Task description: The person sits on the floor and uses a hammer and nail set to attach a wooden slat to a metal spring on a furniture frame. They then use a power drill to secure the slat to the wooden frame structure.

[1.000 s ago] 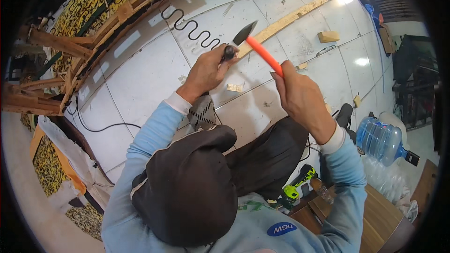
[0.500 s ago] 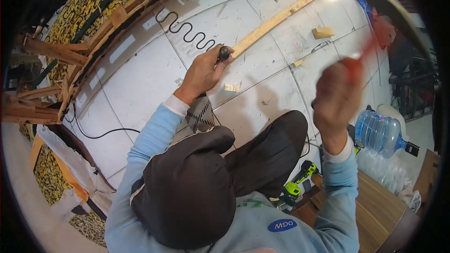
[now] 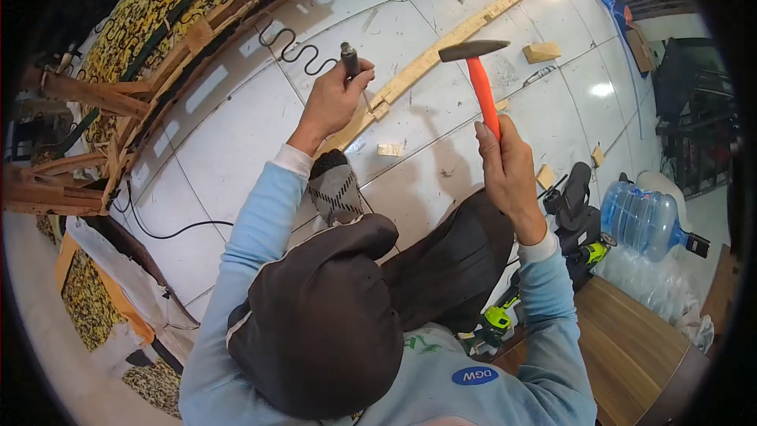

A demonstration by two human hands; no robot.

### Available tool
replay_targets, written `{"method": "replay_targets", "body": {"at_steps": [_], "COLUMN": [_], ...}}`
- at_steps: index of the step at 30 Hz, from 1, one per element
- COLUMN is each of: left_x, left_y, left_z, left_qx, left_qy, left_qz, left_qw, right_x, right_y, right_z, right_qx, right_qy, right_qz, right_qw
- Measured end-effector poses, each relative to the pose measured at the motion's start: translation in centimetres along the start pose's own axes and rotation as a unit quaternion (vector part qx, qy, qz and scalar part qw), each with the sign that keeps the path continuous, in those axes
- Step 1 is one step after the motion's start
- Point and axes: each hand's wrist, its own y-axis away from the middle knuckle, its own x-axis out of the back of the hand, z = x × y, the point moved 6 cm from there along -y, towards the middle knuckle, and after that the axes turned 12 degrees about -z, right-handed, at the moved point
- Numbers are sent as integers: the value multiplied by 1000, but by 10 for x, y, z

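At 11 o'clock from mid-view, the left hand (image 3: 327,106) was wrapped round a dark-handled tool (image 3: 349,60), butt end sticking up, slim shaft running down to the pale wood strip (image 3: 426,61). Tip looked to be by a notch; couldn't tell if it touched. Strip lay across the floor tiles, between 10 and 11 o'clock at the near end, out to 1. Right hand (image 3: 509,166), just shy of 3, was clamped on the orange handle of a hammer (image 3: 483,95), its head at 1 o'clock, apart from the tool.

Main risk, my call: a hammer blow glancing off that small butt onto left thumb or knuckles, since the fingers sat close under it. Cause: off-centre aim, or the tool leaning. Second: tip skidding off the notch edge, if the shaft wasn't square to the wood. Third: strip sliding or rocking; saw no clamp on it. Socked foot (image 3: 337,189), 9 o'clock, was right beside the near end; whether it pinned the wood, couldn't tell. A slip that way could catch the toes. Strip could also split by the notch if struck too hard. Loose wood block (image 3: 390,149) at 12, clear of both hands, minor worry.
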Motion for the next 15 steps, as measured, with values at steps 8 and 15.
{"method": "replay_targets", "body": {"at_steps": [8, 15], "left_x": [5, -42], "left_y": [-21, 32], "left_z": [-11, 47], "left_qx": [13, -94], "left_qy": [21, -8], "left_qz": [58, 6], "left_qw": [998, 996], "right_x": [-15, -16], "right_y": [45, 77], "right_z": [45, 65], "right_qx": [-95, -141], "right_qy": [-81, -143], "right_qz": [0, 33], "right_qw": [992, 979]}}
